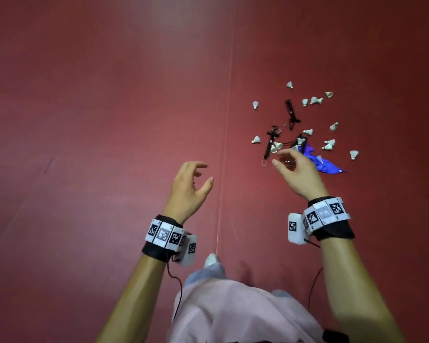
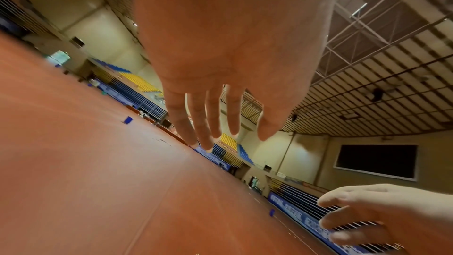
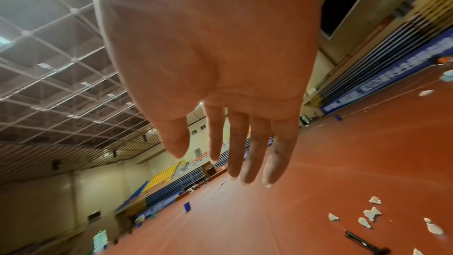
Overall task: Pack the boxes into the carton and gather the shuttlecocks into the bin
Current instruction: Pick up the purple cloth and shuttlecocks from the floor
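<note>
Sports hall floor with stray gear and a far wall of seating

A dark red floor (image 1: pixel 109 120) is stretching across the hall, with a thin pale seam line (image 1: pixel 224 134) running down it. Black strap-like pieces (image 1: pixel 291 112) are lying tangled on the floor, and a crumpled blue cloth (image 1: pixel 327 165) is lying just beside them. In the wrist views, yellow and blue seating (image 3: pixel 161 178) is lining the far wall above blue banners (image 2: pixel 304 218), a large dark screen (image 2: pixel 376 161) is hanging on the wall, and a grid ceiling (image 3: pixel 53 65) is spanning overhead. A small blue marker (image 2: pixel 128 119) is standing on the floor.
</note>
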A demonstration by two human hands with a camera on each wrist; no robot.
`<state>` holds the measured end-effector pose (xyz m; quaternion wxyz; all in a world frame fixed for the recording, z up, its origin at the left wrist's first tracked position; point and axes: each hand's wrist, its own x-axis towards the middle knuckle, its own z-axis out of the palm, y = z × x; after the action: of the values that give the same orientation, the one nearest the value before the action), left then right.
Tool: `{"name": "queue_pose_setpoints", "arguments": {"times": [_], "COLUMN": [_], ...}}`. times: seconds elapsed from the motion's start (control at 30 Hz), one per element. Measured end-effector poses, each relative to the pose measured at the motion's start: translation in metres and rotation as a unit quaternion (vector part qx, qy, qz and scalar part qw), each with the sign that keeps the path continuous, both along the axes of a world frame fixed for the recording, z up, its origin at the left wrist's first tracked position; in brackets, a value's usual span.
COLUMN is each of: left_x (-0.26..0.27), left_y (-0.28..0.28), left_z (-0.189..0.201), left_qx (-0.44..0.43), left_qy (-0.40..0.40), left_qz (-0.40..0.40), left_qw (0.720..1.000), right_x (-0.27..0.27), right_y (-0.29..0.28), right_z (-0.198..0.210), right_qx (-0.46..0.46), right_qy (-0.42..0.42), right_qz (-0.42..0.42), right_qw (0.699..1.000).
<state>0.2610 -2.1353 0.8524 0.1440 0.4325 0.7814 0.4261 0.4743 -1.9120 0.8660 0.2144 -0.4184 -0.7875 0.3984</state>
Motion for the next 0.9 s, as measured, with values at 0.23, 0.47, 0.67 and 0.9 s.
{"name": "queue_pose_setpoints", "arguments": {"times": [0.23,0.47,0.67,0.9], "left_x": [-0.077,-0.108,-0.149,-0.189], "left_y": [0.139,0.263,0.403,0.559], "left_z": [-0.011,-0.042,-0.036,-0.016], "left_qx": [-0.034,-0.078,-0.122,-0.112], "left_qy": [0.001,0.002,0.055,0.082], "left_qz": [-0.083,-0.142,-0.172,-0.158], "left_qw": [0.996,0.987,0.976,0.978], "right_x": [-0.02,-0.037,-0.069,-0.072], "right_y": [0.084,0.19,0.348,0.513], "right_z": [-0.018,-0.06,-0.075,-0.064], "right_qx": [-0.038,-0.101,-0.117,-0.104], "right_qy": [-0.019,-0.041,0.001,0.033], "right_qz": [-0.085,-0.136,-0.165,-0.224], "right_qw": [0.995,0.985,0.979,0.969]}}
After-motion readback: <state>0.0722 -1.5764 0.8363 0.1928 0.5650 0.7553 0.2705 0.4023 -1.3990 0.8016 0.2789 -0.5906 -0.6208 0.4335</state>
